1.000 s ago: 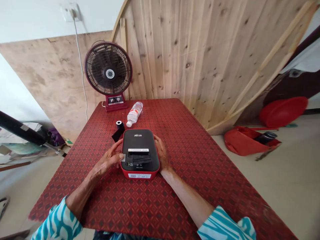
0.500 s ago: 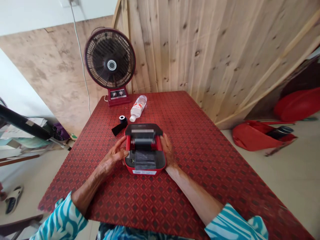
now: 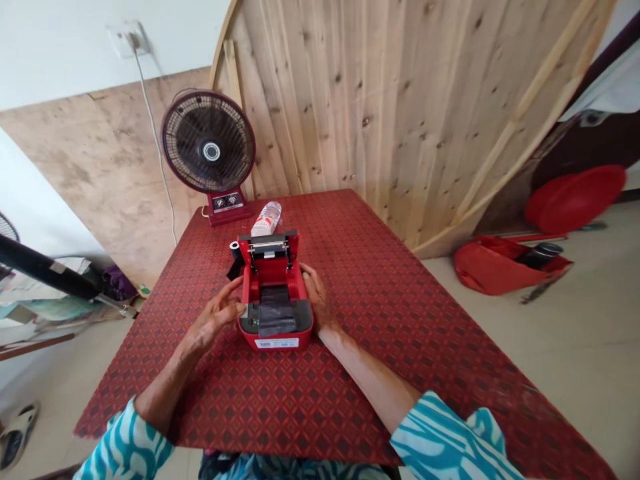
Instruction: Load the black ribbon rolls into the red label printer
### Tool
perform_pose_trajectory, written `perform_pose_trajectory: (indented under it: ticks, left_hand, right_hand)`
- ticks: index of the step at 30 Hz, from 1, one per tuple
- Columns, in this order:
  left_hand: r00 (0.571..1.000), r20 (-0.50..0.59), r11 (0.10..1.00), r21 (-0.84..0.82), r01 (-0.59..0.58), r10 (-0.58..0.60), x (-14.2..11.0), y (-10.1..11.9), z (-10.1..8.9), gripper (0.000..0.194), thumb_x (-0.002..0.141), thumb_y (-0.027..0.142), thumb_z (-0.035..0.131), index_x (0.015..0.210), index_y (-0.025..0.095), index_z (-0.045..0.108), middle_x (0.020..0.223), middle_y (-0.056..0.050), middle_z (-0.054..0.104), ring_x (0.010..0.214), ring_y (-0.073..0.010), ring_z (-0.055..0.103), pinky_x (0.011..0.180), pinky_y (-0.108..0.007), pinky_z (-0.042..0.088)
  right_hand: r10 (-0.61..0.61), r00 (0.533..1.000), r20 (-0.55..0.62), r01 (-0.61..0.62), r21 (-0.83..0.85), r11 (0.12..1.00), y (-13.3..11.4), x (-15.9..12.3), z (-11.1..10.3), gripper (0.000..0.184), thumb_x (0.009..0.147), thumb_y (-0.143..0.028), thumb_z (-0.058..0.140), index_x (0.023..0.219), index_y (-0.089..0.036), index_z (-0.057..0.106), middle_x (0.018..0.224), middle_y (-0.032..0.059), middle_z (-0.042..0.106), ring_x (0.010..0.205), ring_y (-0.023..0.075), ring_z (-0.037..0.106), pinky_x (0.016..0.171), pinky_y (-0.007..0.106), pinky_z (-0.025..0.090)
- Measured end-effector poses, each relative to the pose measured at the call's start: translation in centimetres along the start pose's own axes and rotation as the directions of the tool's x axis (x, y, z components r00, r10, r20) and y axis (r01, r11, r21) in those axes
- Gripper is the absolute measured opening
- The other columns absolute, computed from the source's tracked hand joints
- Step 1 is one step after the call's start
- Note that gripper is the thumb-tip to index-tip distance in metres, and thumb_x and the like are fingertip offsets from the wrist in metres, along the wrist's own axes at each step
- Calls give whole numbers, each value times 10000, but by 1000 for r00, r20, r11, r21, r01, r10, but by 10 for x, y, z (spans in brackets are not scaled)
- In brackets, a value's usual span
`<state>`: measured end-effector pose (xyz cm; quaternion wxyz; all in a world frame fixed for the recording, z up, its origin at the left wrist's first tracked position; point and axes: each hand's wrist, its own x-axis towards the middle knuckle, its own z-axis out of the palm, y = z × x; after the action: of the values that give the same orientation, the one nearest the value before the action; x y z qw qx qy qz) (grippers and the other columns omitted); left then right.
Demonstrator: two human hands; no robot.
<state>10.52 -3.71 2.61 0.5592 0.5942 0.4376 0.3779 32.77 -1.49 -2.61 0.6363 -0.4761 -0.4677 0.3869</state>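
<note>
A red and black label printer [image 3: 277, 341] sits on the table with its upper part raised and tilted back. Dark ribbon film [image 3: 277, 317] lies across its front opening and over the front panel. My left hand [image 3: 216, 313] holds the left side, thumb on the grey corner of the front panel. Against the right side rests my right hand [image 3: 317, 298], its fingers along the red casing. Behind the printer to the left is a ribbon roll with a white core [image 3: 235, 247], partly hidden. A clear plastic bottle [image 3: 267, 219] lies just beyond the raised part.
A dark red fan [image 3: 210, 150] stands at the table's far left corner, its cord running to a wall socket [image 3: 129, 40]. The patterned red table [image 3: 380, 320] meets wooden boards at the back. On the floor to the right is a red bag [image 3: 485, 270].
The printer's upper part has swung up and back, uncovering the red inside. Both hands stay at the printer's sides. The whole view has shifted a little.
</note>
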Motion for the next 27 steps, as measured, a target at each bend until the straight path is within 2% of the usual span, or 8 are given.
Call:
perform_pose_trajectory:
  ticks: [4,8,10,12,16,18,23,27]
  left_hand:
    - [979,-86,881,456,-126,185,0,42,5,413,773,427,657,1125,211,670,603,14,573,542,-136,506,530,-256,391]
    - [913,237,617,677,-401,333,27,72,24,199,823,339,592,915,255,748,876,-59,710,834,-232,632,793,-350,472]
    - [881,394,499,726,-473,262,47,75,32,195,819,267,569,897,244,746,909,-72,725,882,-253,648,835,-365,474]
    - [874,480,353,808,-472,68,64,76,38,223,830,215,530,919,214,733,909,-87,729,870,-255,663,798,-352,483]
    - [850,437,57,896,-441,-293,78,80,48,290,889,193,442,1059,173,676,980,-109,722,910,-258,668,755,-324,471]
    - [844,415,12,899,-437,-341,79,85,51,277,888,196,453,1064,174,666,991,-100,719,928,-252,663,751,-307,463]
    - [810,473,66,874,-482,-347,80,87,52,219,840,221,564,1032,187,666,1051,-66,699,972,-221,644,787,-272,459]
    - [877,450,98,893,-439,-168,71,84,47,297,827,222,593,1118,173,625,1098,-86,673,1006,-235,628,844,-315,475]
  right_hand:
    - [3,1000,17,-3,32,999,-2,0,0,401,859,-475,436,1134,-245,617,1231,59,632,1180,218,541,1057,408,378]
    - [-11,1000,19,10,42,999,0,1,1,427,859,-492,436,1138,-228,623,1212,72,638,1163,227,550,1048,414,383]
    - [-23,1000,20,22,43,999,3,1,1,425,860,-488,432,1135,-227,624,1204,70,642,1161,227,552,1048,415,382]
    - [-34,999,22,33,50,998,6,3,2,407,861,-470,431,1132,-234,623,1198,60,647,1156,219,555,1044,409,386]
    - [-66,997,29,63,75,995,11,5,3,375,859,-427,428,1119,-244,626,1184,46,650,1145,202,554,1037,382,393]
    - [-76,997,31,73,79,994,11,6,4,364,860,-410,423,1116,-248,627,1175,42,649,1144,200,553,1039,380,391]
    - [-51,998,27,48,98,994,9,5,3,351,858,-397,434,1115,-251,623,1174,38,645,1144,201,550,1041,381,388]
    - [-42,998,46,38,85,996,7,4,1,370,857,-410,428,1124,-238,618,1181,48,642,1146,203,551,1039,386,391]
